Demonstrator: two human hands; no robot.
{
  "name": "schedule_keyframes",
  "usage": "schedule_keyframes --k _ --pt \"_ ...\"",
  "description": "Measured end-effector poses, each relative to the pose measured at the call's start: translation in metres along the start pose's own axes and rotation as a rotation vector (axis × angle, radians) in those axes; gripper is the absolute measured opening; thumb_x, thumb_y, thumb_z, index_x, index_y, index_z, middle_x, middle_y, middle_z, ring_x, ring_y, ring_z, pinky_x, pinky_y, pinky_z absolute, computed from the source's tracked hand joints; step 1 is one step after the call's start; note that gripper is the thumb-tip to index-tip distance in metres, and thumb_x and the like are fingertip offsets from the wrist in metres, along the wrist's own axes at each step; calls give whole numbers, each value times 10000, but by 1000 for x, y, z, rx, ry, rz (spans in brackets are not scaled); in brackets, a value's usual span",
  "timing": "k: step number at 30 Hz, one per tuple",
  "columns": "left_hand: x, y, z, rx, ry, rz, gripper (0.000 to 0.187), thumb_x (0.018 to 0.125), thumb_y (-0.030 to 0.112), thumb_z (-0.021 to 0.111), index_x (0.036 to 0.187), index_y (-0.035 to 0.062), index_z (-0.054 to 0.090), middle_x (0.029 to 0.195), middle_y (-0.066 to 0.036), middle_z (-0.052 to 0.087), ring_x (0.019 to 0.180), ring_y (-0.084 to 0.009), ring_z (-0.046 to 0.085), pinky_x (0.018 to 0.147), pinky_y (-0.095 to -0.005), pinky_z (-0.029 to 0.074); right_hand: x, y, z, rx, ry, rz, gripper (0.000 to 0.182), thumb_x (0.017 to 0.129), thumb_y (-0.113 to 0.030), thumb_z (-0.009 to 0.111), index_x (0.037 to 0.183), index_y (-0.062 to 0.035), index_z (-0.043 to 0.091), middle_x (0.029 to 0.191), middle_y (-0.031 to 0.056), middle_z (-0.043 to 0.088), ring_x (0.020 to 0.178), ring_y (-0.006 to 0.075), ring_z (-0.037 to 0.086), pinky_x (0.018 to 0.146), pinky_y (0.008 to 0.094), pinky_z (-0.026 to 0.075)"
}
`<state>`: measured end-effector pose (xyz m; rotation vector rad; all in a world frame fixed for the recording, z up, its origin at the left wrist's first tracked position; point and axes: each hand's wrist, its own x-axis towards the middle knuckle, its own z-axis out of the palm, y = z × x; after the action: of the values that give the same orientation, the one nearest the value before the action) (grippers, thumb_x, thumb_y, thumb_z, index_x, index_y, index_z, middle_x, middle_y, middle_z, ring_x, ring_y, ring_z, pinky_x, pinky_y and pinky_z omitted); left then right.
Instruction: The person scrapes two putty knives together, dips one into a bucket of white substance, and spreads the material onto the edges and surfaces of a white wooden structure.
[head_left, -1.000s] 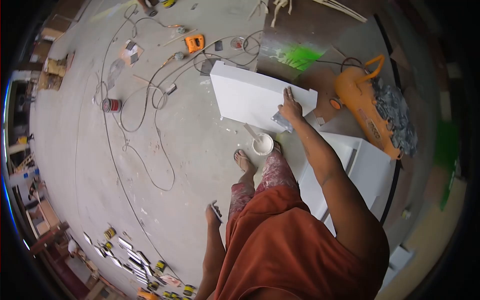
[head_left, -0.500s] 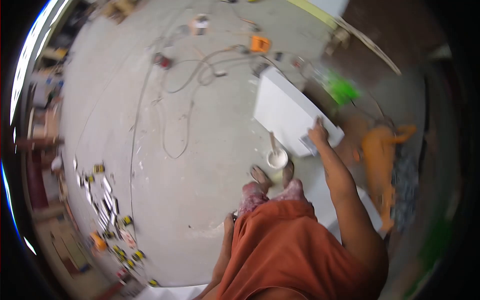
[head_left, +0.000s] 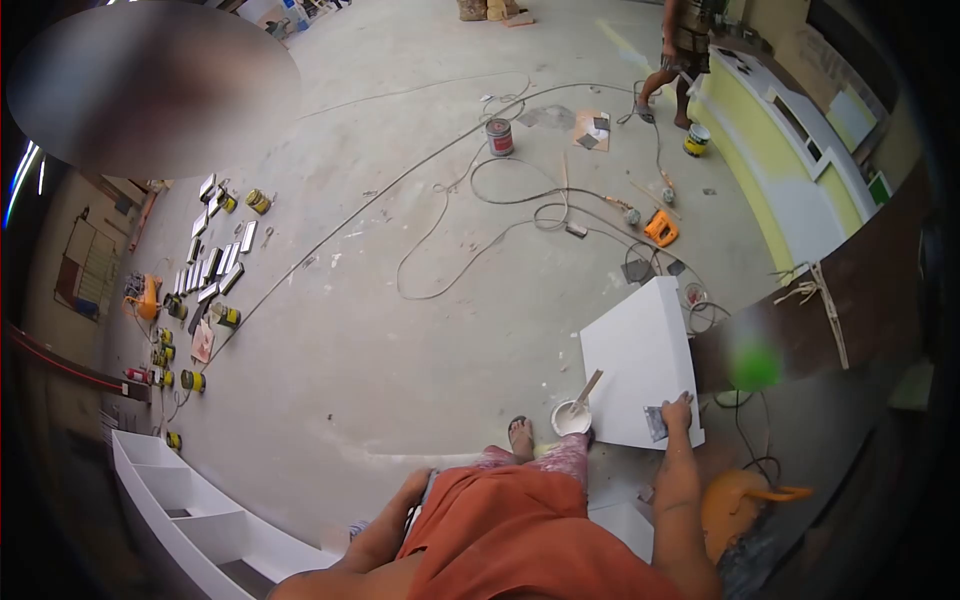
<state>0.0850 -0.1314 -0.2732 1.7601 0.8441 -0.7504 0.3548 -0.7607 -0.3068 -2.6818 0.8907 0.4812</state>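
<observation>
My right hand (head_left: 678, 412) is closed on a putty knife (head_left: 655, 423), its wide grey blade lying against the near end of a white panel or box (head_left: 635, 345). Just left of that piece, by my feet, stands a white tub (head_left: 571, 419) of pale paste with a wooden stick (head_left: 590, 388) leaning in it. Down beside my left thigh, my left hand (head_left: 418, 487) is curled around a greyish edge of something that I cannot make out; the orange shirt partly hides it.
Hoses (head_left: 480, 195) snake across the floor around a paint can (head_left: 499, 137) and an orange tool (head_left: 661, 228). Tins and white strips (head_left: 210, 265) lie left. A white shelf frame (head_left: 180, 495) stands lower left, an orange machine (head_left: 735, 510) right. Another person (head_left: 685, 60) stands far back.
My view has swung round, bringing the other person and the shelf frame in. My right hand still has the putty knife at the white piece's near end; the left stays by my thigh.
</observation>
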Motion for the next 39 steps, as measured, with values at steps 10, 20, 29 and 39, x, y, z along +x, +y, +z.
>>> schedule_keyframes --k 10,20,29,39 --pt "10 -28 -47 -71 45 97 339 959 306 537 653 205 431 539 39 379 448 -123 387 423 -301 293 -4 20 31 114 26 -68 860 865 -387 648 1541 -26 257 1560 261 309 1387 408 401 1111 465 396" --pt "18 89 8 -557 -140 -123 330 1007 296 498 1189 32 576 640 29 423 459 -85 352 405 -244 258 -20 1 10 19 9 -71 803 853 -340 579 1534 -35 283 1597 213 257 1226 434 557 1019 488 472" --pt "13 60 -5 -596 -92 -215 303 1013 268 485 1183 31 569 604 12 412 455 -94 364 391 -253 257 -40 -14 17 5 19 -94 778 843 -294 600 1504 3 317 1576 261 275 1231 415 565 1007 454 490" --pt "42 -54 -20 -289 -60 12 288 1031 261 449 1194 57 572 605 24 412 455 -94 348 404 -236 253 -96 -61 16 -136 -47 -91 795 852 -276 582 1533 -19 264 1605 215 245 1052 405 669 857 474 563"
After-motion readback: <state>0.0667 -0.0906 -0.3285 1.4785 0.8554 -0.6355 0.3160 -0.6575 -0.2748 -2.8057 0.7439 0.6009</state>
